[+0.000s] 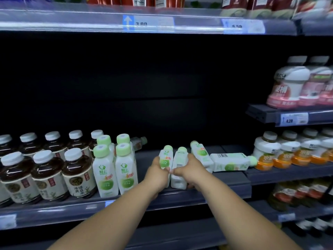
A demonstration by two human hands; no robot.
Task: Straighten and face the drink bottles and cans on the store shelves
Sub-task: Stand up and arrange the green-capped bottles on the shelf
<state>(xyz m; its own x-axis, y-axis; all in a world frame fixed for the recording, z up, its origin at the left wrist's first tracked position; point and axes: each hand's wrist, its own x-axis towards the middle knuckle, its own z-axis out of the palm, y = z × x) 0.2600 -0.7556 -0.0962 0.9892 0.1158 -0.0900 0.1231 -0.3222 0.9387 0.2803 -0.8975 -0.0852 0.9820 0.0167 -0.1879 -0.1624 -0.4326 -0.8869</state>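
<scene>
Two white bottles with pale green caps stand side by side on the dark shelf. My left hand grips the left one, whose green label faces me. My right hand grips the right one, which shows its barcode side. Just behind them a third such bottle leans, and a fourth lies on its side, cap pointing right. To the left, several upright bottles of the same kind stand in neat rows, labels forward.
Dark tea bottles with white caps fill the shelf's left end. One small bottle lies far back. Orange-labelled white bottles crowd the right shelf, pink-labelled ones above. Price rails run along the shelf edges.
</scene>
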